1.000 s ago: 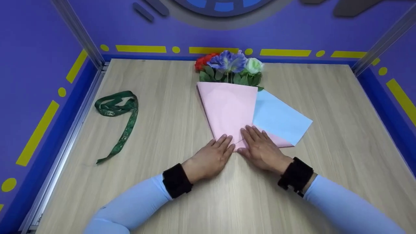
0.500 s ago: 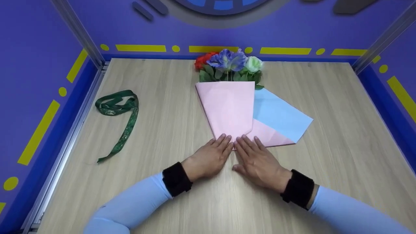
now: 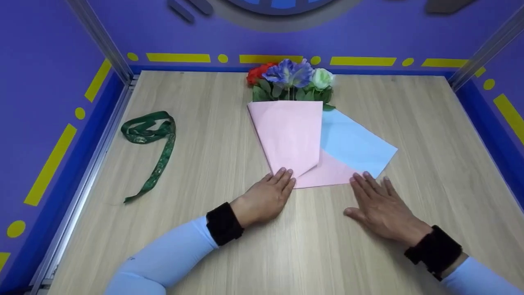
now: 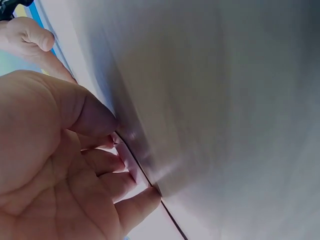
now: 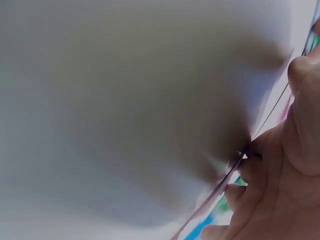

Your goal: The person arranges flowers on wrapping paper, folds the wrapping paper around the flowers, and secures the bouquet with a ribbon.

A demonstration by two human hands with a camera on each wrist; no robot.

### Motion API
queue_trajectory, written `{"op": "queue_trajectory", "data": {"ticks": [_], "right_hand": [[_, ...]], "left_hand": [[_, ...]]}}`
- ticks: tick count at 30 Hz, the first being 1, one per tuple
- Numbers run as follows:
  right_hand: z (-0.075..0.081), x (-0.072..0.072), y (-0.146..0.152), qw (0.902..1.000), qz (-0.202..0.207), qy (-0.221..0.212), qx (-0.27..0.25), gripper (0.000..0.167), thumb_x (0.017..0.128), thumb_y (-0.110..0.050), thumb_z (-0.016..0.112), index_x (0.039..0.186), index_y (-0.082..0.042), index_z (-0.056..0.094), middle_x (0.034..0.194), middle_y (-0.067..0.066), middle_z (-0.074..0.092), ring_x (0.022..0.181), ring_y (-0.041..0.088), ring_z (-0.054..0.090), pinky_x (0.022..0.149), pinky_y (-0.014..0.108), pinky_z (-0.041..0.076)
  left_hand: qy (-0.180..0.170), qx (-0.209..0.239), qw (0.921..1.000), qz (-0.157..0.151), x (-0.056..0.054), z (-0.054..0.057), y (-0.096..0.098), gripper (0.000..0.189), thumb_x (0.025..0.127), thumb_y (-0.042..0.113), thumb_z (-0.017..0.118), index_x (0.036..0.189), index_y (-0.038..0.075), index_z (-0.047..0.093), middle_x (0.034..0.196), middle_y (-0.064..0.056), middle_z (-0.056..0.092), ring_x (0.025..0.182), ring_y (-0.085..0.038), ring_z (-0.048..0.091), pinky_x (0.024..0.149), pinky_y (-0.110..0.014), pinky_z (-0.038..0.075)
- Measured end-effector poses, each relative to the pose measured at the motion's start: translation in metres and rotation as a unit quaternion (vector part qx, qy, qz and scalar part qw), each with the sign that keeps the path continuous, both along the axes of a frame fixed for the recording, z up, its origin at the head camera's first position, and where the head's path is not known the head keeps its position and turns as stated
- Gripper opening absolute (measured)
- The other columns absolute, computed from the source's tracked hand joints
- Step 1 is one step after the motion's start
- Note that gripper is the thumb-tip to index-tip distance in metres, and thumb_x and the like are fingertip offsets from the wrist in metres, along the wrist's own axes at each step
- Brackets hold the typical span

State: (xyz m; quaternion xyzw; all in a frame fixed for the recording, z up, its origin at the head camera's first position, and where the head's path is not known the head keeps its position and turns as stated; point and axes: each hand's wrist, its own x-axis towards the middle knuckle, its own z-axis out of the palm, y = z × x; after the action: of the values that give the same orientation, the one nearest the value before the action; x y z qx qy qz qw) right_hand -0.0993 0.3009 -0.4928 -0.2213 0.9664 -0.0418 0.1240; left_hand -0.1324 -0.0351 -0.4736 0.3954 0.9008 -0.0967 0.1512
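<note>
A sheet of wrapping paper, pink on one face (image 3: 286, 135) and light blue on the other (image 3: 354, 141), lies folded around artificial flowers. A red flower (image 3: 260, 73), a purple one (image 3: 289, 73) and a pale green-white one (image 3: 322, 78) stick out at the top; their stems are hidden under the paper. My left hand (image 3: 266, 198) presses its fingertips on the lower left corner of the pink fold. The right hand (image 3: 382, 209) lies flat, fingers straight, with fingertips on the paper's lower edge near the right corner. In both wrist views, the palms (image 4: 50, 175) face the paper's edge.
A dark green printed ribbon (image 3: 157, 143) lies loosely coiled at the left of the wooden table (image 3: 204, 123). Purple-blue panels (image 3: 368, 37) with yellow marks stand along the back and both sides.
The right hand has slid rightward along the paper's lower edge, from beside the left hand to near the right corner. The left hand has stayed in place.
</note>
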Motion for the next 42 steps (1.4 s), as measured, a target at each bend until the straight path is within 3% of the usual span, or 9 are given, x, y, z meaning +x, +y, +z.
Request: {"op": "queue_trajectory", "data": {"ticks": [4,8,14,16,18,21,23,31,42], "right_hand": [[0.012,-0.007,0.019,0.9994,-0.028,0.019,0.012,0.083,0.109,-0.058,0.046,0.159,0.008,0.036,0.168,0.03,0.029,0.157,0.05,0.025,0.12,0.077,0.015],[0.029,-0.036,0.006,0.994,-0.067,0.073,-0.046,0.065,0.11,-0.045,0.053,0.142,0.011,0.058,0.152,0.034,0.051,0.142,0.053,0.047,0.113,0.072,0.035],[0.03,-0.088,-0.041,0.9531,-0.17,0.06,-0.243,0.053,0.111,-0.037,0.055,0.139,0.007,0.061,0.132,0.029,0.065,0.117,0.044,0.065,0.096,0.06,0.052],[0.022,-0.093,-0.058,0.9564,-0.143,0.078,-0.242,0.052,0.109,-0.033,0.059,0.144,0.006,0.058,0.137,0.029,0.062,0.121,0.043,0.064,0.099,0.059,0.053],[0.014,-0.096,-0.075,0.9699,-0.082,0.104,-0.204,0.058,0.107,-0.031,0.062,0.152,0.005,0.05,0.149,0.029,0.054,0.134,0.044,0.056,0.108,0.06,0.049],[0.007,-0.11,-0.096,0.9807,0.018,0.137,-0.139,0.07,0.106,-0.032,0.064,0.161,0.002,0.037,0.165,0.029,0.035,0.153,0.047,0.035,0.121,0.063,0.034],[0.007,-0.127,-0.104,0.9842,0.035,0.126,-0.12,0.076,0.107,-0.037,0.06,0.165,-0.001,0.027,0.172,0.026,0.023,0.159,0.045,0.022,0.127,0.062,0.023],[0.001,-0.187,-0.118,0.9882,-0.062,0.018,-0.139,0.084,0.112,-0.049,0.041,0.169,-0.001,0.002,0.175,0.027,-0.002,0.163,0.044,0.0,0.129,0.064,0.006],[-0.007,-0.2,-0.127,0.9851,-0.079,-0.066,-0.138,0.092,0.111,-0.058,0.036,0.167,0.002,-0.007,0.174,0.029,-0.002,0.163,0.043,0.002,0.13,0.063,0.004]], "left_hand": [[0.005,0.008,1.0,-0.001,-0.002,0.002,0.0,0.053,0.116,0.019,0.028,0.167,0.005,0.025,0.175,-0.016,0.022,0.162,-0.03,0.022,0.126,-0.044,0.034],[0.015,0.018,0.9997,0.003,-0.002,0.003,0.001,0.053,0.114,0.017,0.033,0.165,0.005,0.032,0.173,-0.015,0.028,0.161,-0.03,0.027,0.124,-0.045,0.037],[0.009,0.03,0.9995,0.0,-0.001,0.002,0.005,0.053,0.114,0.015,0.031,0.165,0.003,0.031,0.173,-0.019,0.026,0.161,-0.033,0.027,0.124,-0.045,0.037],[0.013,0.031,0.9994,-0.003,-0.001,0.001,0.005,0.053,0.114,0.015,0.031,0.165,0.003,0.032,0.173,-0.019,0.027,0.16,-0.033,0.027,0.124,-0.044,0.037],[0.018,0.03,0.9994,-0.003,-0.002,0.0,0.005,0.053,0.114,0.016,0.032,0.165,0.003,0.033,0.173,-0.018,0.028,0.16,-0.032,0.028,0.124,-0.045,0.038],[0.019,0.027,0.9994,0.006,-0.003,-0.001,0.004,0.053,0.114,0.017,0.032,0.165,0.004,0.033,0.173,-0.017,0.029,0.16,-0.032,0.028,0.124,-0.046,0.037],[0.018,0.023,0.9995,0.009,-0.004,0.001,0.004,0.053,0.114,0.018,0.032,0.165,0.004,0.033,0.173,-0.017,0.028,0.16,-0.032,0.028,0.125,-0.047,0.036],[0.03,0.032,0.9991,-0.003,-0.003,0.001,0.007,0.052,0.112,0.015,0.034,0.163,0.003,0.037,0.17,-0.019,0.033,0.159,-0.033,0.032,0.125,-0.046,0.037],[0.005,0.052,0.9985,0.013,-0.004,-0.005,0.003,0.054,0.114,0.016,0.03,0.166,0.003,0.027,0.173,-0.02,0.026,0.161,-0.034,0.026,0.128,-0.043,0.031]]}}
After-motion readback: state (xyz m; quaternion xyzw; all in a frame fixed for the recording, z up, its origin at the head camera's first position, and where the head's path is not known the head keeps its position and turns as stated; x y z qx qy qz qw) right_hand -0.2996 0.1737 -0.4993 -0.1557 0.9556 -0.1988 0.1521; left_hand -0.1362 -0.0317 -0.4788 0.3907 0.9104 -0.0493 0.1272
